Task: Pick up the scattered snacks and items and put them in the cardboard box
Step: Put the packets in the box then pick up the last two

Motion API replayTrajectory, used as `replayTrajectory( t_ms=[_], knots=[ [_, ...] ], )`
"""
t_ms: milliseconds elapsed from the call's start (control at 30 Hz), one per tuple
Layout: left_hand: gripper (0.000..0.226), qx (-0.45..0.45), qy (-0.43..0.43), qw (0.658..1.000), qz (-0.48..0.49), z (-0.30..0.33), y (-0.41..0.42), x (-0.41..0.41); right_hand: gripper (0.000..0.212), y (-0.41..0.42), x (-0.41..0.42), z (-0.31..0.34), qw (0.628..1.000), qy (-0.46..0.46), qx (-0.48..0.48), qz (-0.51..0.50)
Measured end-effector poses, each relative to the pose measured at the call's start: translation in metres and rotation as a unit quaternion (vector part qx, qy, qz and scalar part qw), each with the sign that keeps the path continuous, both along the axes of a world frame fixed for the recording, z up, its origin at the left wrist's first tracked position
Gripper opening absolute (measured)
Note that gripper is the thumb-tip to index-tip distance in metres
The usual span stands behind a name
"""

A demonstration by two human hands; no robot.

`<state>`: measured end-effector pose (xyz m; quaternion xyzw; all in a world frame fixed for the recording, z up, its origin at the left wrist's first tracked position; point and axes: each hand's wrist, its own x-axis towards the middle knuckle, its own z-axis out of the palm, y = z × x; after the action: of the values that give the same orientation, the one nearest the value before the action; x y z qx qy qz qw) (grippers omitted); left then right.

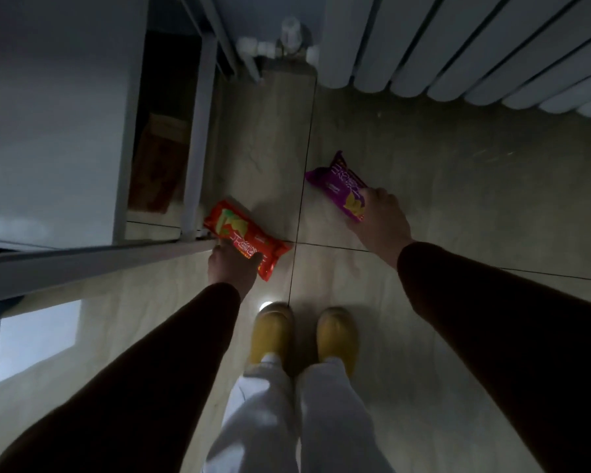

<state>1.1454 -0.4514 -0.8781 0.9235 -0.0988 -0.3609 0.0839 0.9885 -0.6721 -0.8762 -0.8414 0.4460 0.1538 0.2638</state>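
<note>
A red snack packet lies on the tiled floor beside a white metal frame leg. My left hand reaches down to its near end, fingers wrapped on the packet. A purple snack packet lies further right on the floor. My right hand grips its near end, the thumb over the yellow picture. Both arms are in dark sleeves. No cardboard box shows clearly; a brownish shape sits in the dark gap under the furniture at left.
A white radiator runs along the top right, with its valve and pipe at top centre. White furniture with a metal frame fills the left. My feet in yellow slippers stand just behind the packets.
</note>
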Motion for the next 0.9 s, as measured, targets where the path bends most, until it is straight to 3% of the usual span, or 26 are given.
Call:
replayTrajectory(
  t_ms=[133, 233, 333, 433, 533, 667, 900],
  knots=[
    [0.077, 0.041, 0.028, 0.998, 0.042, -0.057, -0.001, 0.016, 0.061, -0.014, 0.015, -0.053, 1.0, 0.02, 0.0, -0.019],
    [0.06, 0.019, 0.042, 0.992, 0.119, -0.098, 0.001, 0.023, 0.061, -0.021, 0.019, -0.09, 0.999, 0.03, -0.009, -0.042],
    [0.087, 0.003, 0.078, 0.966, 0.247, -0.123, -0.003, 0.026, 0.066, -0.027, 0.022, -0.121, 0.998, 0.036, -0.007, -0.06],
    [0.107, -0.051, 0.11, 0.945, 0.305, -0.147, -0.004, 0.032, 0.075, -0.03, 0.022, -0.141, 0.995, 0.051, 0.001, -0.084],
    [0.101, -0.046, 0.084, 0.96, 0.264, -0.147, -0.017, 0.031, 0.08, -0.027, 0.021, -0.151, 0.994, 0.064, 0.004, -0.093],
    [0.082, -0.045, 0.068, 0.982, 0.171, -0.141, -0.033, 0.022, 0.067, -0.018, 0.011, -0.147, 0.99, 0.064, 0.022, -0.125],
    [0.065, -0.072, 0.084, 0.994, 0.019, -0.05, -0.071, -0.011, 0.058, 0.005, -0.038, -0.055, 0.974, -0.016, 0.087, -0.211]
  ],
)
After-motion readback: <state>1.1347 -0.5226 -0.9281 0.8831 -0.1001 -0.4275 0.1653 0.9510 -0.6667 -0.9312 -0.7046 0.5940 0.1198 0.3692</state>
